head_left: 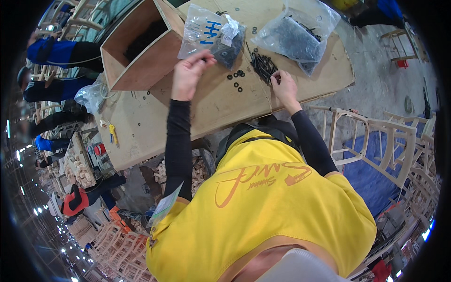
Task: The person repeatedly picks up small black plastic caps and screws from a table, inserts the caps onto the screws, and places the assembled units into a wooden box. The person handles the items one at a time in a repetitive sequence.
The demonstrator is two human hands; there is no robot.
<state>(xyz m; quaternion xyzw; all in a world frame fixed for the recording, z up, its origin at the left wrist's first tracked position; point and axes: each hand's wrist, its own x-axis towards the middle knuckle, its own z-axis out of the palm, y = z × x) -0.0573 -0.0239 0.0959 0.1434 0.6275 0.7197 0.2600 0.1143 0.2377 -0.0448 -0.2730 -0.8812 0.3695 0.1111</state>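
Above the wooden table my left hand (190, 73) is closed in a pinch beside a clear plastic bag (196, 29) with blue marks and dark small parts in it. A small dark thing shows at its fingertips, too small to name. My right hand (284, 89) has its fingers drawn together at the near edge of a pile of black bolts (263, 66); what they pinch, if anything, is hidden. Between the hands lie several black washers (236, 79). Behind the bolts rests a larger clear bag (293, 40) of dark hardware.
An open-fronted plywood box (141, 47) with dark contents stands on the table (202, 115) at left. A yellow-handled tool (113, 134) lies near the left edge. Wooden chair frames (371, 136) stand on the right. Other people (77, 199) are off to the left.
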